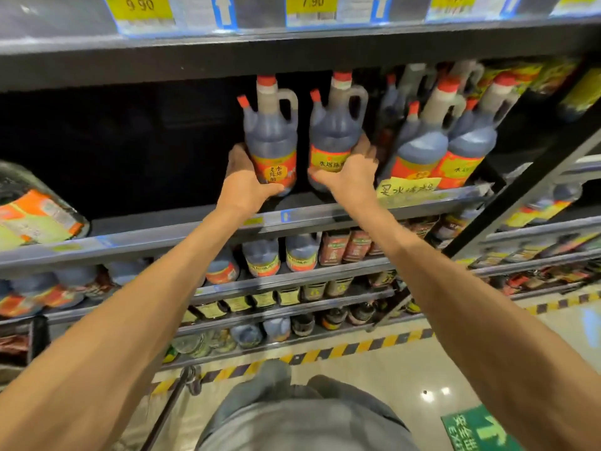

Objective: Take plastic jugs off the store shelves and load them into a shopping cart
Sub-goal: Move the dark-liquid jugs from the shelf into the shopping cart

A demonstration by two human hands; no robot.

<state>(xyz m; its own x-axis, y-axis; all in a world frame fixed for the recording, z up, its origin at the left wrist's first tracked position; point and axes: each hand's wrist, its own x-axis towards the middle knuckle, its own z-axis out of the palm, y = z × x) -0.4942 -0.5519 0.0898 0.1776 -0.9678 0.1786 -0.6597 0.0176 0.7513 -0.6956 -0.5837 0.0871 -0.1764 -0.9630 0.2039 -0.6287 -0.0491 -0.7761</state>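
The fingers [235, 154] of the left hand [242, 177] were curled round the lower body of the left jug [271, 138], the thumb lying across the front below the label and the other fingers wrapped behind the left side. The right hand [353, 172] held the right jug [335, 135] in mirror fashion: thumb across the front lower edge, fingers curled round the right side. Each hand gripped its own jug, so neither arm was nearer than the other.

Both jugs stood upright at the front of the shelf [325, 211], side by side but not touching. Each long axis ran vertically, red cap at the top. The small spouts pointed up and to the left; the loop handles faced right. Labels faced the person.

Further jugs [422, 144] of the same kind stood just beside the right hand, leaning slightly. The shelf above [227, 56] lay close over the caps, so removal would likely call for a pull straight toward the person rather than a lift. Only a dark bar [169, 408] showed low in the view, possibly part of the cart.
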